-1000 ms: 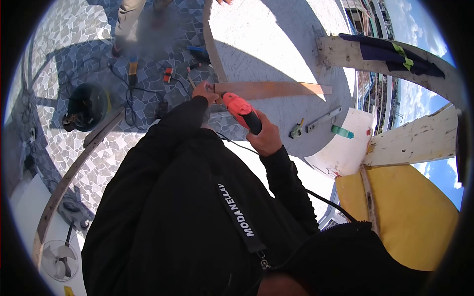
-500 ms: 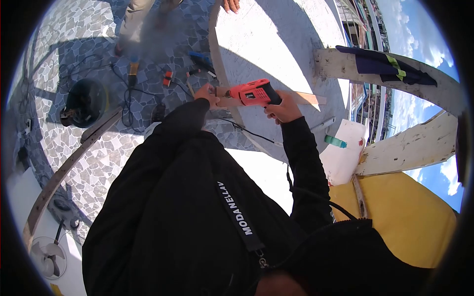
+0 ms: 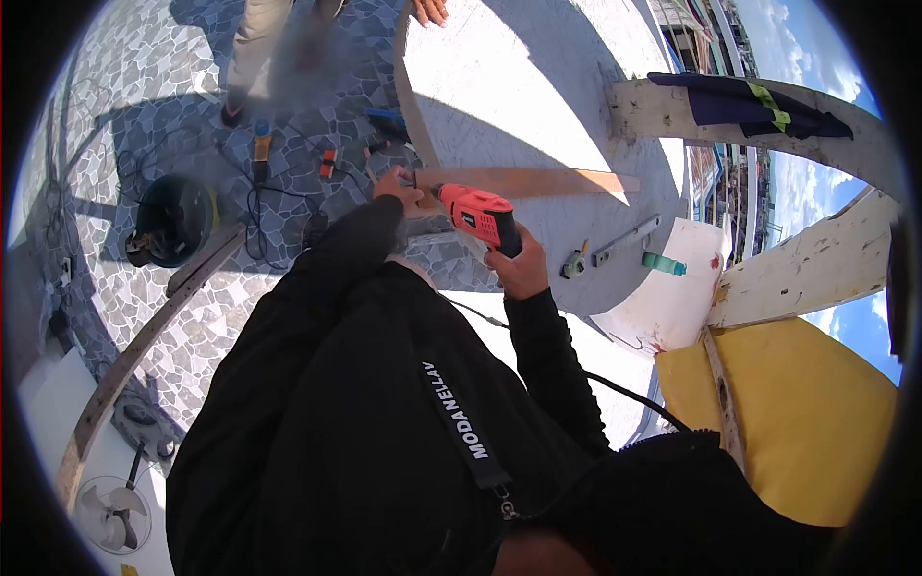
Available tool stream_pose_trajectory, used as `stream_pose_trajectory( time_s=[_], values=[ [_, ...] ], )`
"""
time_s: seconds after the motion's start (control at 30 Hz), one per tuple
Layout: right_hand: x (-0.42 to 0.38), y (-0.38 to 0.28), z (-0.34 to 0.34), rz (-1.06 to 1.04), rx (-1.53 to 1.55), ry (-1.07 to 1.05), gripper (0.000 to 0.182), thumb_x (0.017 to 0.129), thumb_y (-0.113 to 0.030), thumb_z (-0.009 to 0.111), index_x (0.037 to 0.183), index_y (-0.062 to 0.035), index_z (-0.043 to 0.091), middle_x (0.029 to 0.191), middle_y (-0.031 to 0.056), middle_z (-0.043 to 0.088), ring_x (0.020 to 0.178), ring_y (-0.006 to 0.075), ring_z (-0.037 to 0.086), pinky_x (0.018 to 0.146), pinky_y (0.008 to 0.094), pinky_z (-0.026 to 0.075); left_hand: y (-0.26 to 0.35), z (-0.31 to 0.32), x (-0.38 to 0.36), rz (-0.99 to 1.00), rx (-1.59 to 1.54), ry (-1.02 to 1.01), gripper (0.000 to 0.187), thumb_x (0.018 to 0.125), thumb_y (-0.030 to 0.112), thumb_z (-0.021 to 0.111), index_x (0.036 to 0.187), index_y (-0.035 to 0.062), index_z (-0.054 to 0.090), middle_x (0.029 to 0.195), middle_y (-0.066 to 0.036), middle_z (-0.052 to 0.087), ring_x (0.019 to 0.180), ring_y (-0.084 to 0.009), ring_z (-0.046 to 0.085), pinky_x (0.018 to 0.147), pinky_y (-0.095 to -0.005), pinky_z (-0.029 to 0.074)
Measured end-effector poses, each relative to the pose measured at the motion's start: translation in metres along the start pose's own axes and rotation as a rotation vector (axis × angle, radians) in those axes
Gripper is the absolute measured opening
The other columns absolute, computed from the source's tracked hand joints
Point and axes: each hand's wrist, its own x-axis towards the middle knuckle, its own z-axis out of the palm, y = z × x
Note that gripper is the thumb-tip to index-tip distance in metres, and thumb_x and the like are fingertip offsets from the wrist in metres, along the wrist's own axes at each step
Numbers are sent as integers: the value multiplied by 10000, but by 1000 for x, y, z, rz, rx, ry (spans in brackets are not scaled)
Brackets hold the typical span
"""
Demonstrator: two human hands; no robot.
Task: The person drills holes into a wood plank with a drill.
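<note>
My right hand (image 3: 521,266) is wrapped around the handle of a red and black power drill (image 3: 475,211). The drill slants up to the left, its chuck close to my left hand at the near edge of a long, thin wooden board (image 3: 538,180). My left hand (image 3: 400,189) has its fingers closed around the board's left end, which juts past the rim of a pale round-edged table (image 3: 451,115). The rest of the board lies across the table. The drill bit's tip is hidden at this angle.
A tape measure (image 3: 574,261), a metal level (image 3: 626,240) and a green bottle (image 3: 663,263) lie to the right. Another person's hand (image 3: 429,12) rests on the table's far edge. Cords, an orange-and-black tool (image 3: 260,154) and a dark bucket (image 3: 175,221) are on the tiled floor.
My right hand has moved left and down, turning the drill from nearly level to a slant. More of the board shows now, and the tape measure has come into view. My left hand stays at the board's end.
</note>
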Motion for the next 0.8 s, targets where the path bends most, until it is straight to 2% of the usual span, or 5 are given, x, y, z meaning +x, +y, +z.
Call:
stream_pose_trajectory(
  time_s=[0.13,0.37,0.53,0.63,0.8],
  values=[
    [-9,-34,5,-162,-169,-31,576,681,-151,620,1239,-62,506,825,264,645,828,472,615,730,490,504,0,0,-3,18,-21,21,406,618,250,817,917,92,592,916,-138,668,887,-283,647,779,-375,491],
    [53,-51,-6,-291,-364,-136,486,683,-202,627,1133,-30,566,807,267,643,797,474,617,748,489,505,-2,1,-1,64,-1,45,426,618,249,811,944,78,596,905,-126,651,874,-254,648,774,-368,493],
    [83,-39,-45,195,79,-321,235,679,-111,654,876,8,610,709,136,644,586,210,642,457,331,488,-8,2,5,101,-89,82,442,628,231,804,981,64,596,930,-114,645,815,-229,639,751,-356,495],
    [59,-25,-46,278,300,-221,230,672,-53,654,886,5,591,725,86,625,576,118,613,376,265,433,-4,-2,6,72,-37,146,409,604,204,814,944,97,613,947,-125,666,926,-282,646,796,-362,499],
    [1,-23,-7,198,260,-54,482,674,-102,667,1118,42,549,785,101,633,611,174,637,454,286,506,1,-6,8,16,-36,44,407,603,219,816,936,90,620,954,-133,665,928,-281,640,824,-364,495]
  ],
)
